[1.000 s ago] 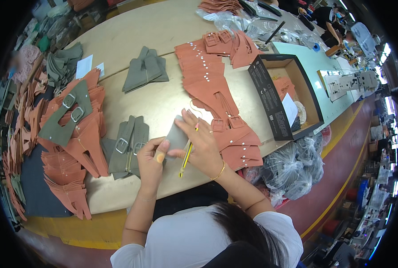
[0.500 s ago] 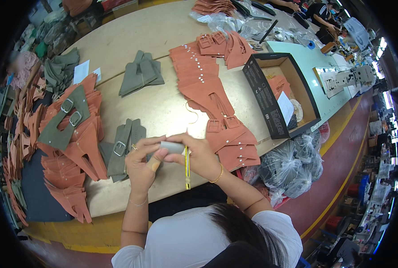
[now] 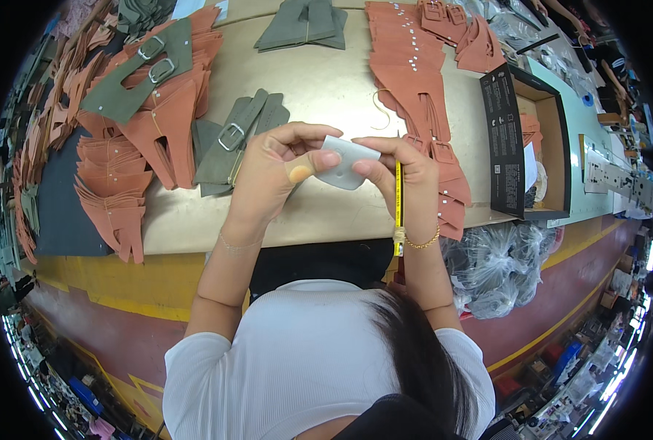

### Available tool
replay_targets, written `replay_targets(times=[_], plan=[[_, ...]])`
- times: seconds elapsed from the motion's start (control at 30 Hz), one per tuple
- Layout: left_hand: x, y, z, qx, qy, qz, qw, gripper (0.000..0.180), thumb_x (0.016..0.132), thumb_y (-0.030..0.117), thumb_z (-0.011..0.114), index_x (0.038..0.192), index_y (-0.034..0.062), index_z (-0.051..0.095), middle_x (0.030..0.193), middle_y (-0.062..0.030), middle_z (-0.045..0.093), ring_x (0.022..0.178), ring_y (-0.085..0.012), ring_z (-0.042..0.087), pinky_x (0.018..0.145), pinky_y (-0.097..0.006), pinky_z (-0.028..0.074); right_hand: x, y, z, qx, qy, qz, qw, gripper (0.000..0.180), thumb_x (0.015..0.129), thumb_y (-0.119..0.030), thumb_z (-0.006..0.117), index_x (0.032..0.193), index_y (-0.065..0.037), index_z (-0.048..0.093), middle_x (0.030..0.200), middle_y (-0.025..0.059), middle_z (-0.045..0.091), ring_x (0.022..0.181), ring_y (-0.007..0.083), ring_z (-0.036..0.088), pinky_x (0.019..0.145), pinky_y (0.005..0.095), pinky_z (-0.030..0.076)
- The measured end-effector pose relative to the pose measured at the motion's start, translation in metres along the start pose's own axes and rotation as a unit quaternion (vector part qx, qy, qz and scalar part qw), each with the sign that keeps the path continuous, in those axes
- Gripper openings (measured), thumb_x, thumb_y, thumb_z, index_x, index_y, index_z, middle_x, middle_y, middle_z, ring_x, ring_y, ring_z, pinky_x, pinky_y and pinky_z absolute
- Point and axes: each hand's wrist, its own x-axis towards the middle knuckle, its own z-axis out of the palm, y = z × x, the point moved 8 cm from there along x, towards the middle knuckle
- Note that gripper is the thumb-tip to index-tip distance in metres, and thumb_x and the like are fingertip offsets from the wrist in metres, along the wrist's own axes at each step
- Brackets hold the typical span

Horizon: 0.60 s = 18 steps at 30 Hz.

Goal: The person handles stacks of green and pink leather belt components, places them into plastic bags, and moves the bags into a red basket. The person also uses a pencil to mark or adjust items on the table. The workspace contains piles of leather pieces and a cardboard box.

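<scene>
Above the table's near side, both hands pinch a small light-grey flat piece (image 3: 347,163) with small dots or holes in it. My left hand (image 3: 275,165) grips its left edge between thumb and fingers. My right hand (image 3: 407,172) pinches its right edge, and a slim yellow-and-black striped pencil (image 3: 399,198) is also tucked in that hand, pointing up, with a band wound near its lower end. Just beyond my left hand lies a bundle of dark green strap pieces (image 3: 231,139) with a silver buckle. Part of an orange buckle piece (image 3: 444,152) is behind my right hand.
Orange cut pieces (image 3: 172,132) are stacked at left, with a green buckled piece (image 3: 139,70) on top. More orange pieces (image 3: 407,62) run along the right, beside a black open box (image 3: 506,139). Green pieces (image 3: 301,26) lie at the far side. Plastic bags (image 3: 495,268) sit below the table edge.
The view has shifted, so the table sits higher in it. The grey piece, seen as a narrow curved shape before, now shows its flat face. Both hands still hold it.
</scene>
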Motion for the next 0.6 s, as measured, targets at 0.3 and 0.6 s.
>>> replay_targets(times=[0.3, 0.6], plan=[[-0.0008, 0.0014, 0.0015, 0.005, 0.005, 0.045, 0.999, 0.028, 0.074, 0.000, 0.081, 0.100, 0.0007, 0.070, 0.091, -0.0038, 0.066, 0.084, -0.0086, 0.060, 0.078, -0.023, 0.050, 0.0020, -0.0046, -0.0016, -0.076, -0.017, -0.030, 0.996, 0.026, 0.089, -0.018, 0.072, 0.110, -0.002, 0.069, 0.075, 0.0028, 0.067, 0.064, 0.0047, 0.054, 0.056, 0.0206, 0.042], [-0.0009, -0.0031, 0.0045, 0.023, -0.002, 0.034, 0.999, 0.020, 0.081, 0.003, 0.077, 0.099, -0.0006, 0.070, 0.093, -0.0050, 0.068, 0.085, -0.0093, 0.061, 0.077, -0.023, 0.050, 0.0068, 0.0017, -0.0020, -0.115, -0.033, -0.028, 0.992, 0.022, 0.090, -0.019, 0.069, 0.106, -0.003, 0.070, 0.072, 0.0033, 0.066, 0.062, 0.0057, 0.054, 0.056, 0.0224, 0.043]])
